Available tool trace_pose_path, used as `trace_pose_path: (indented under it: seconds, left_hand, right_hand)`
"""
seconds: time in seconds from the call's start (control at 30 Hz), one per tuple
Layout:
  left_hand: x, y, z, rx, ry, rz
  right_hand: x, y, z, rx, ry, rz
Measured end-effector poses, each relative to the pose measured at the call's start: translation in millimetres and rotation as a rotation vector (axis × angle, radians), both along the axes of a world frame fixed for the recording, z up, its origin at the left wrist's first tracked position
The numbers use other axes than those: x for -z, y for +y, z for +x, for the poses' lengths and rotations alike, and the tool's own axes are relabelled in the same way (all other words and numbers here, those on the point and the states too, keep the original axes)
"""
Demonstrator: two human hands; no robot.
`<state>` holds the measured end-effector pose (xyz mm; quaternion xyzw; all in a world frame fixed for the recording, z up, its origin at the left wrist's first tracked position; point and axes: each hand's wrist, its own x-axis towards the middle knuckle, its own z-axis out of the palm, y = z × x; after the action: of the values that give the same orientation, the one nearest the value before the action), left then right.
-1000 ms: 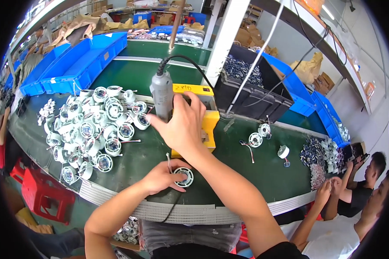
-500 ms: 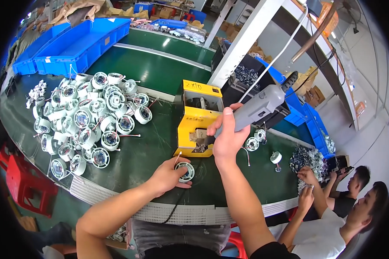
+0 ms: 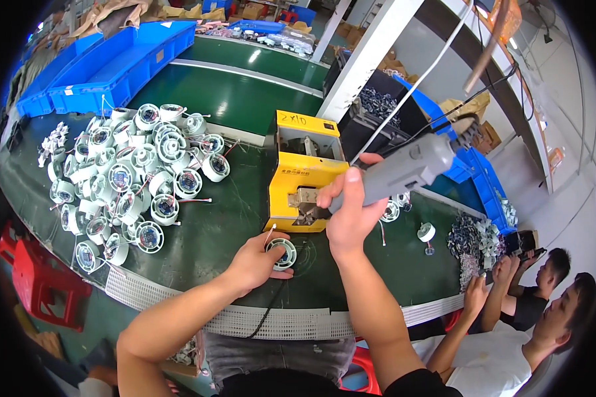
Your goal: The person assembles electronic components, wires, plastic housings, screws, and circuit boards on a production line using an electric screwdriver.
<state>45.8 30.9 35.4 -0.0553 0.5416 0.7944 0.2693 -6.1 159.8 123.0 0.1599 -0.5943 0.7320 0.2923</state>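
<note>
My left hand (image 3: 250, 263) is closed on a small round white housing (image 3: 282, 255), its thumb on the rim and fingers beneath, low over the green bench. A short wire with a white connector rises beside the thumb. My right hand (image 3: 348, 215) wraps round a grey electric screwdriver (image 3: 407, 169), held slantwise in front of a yellow machine (image 3: 306, 169). Its tip is hidden behind my fingers. On the left lies a heap of similar white housings (image 3: 129, 172), many with circuit boards and wires showing.
Blue trays (image 3: 122, 69) stand at the back left, and white connectors (image 3: 51, 142) lie beside the heap. A few housings (image 3: 426, 231) sit to the right. Two co-workers (image 3: 496, 357) are at the right near piles of small parts (image 3: 467, 245). A white post (image 3: 371, 59) rises behind the machine.
The screwdriver's rear end has swung slightly right and down in my right hand. My left hand keeps its hold on the housing. A co-worker's hands have shifted, and the whole view has moved a little.
</note>
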Motion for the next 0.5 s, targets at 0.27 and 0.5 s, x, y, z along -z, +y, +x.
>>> trace_pose_path:
  seconds: [0.27, 0.5]
  left_hand:
    - [0, 0, 1, 0.006, -0.003, -0.011]
    - [1, 1, 0, -0.026, 0.018, -0.01]
  right_hand:
    - [12, 2, -4, -0.063, -0.022, 0.105]
    - [24, -1, 31, -0.267, -0.133, -0.061]
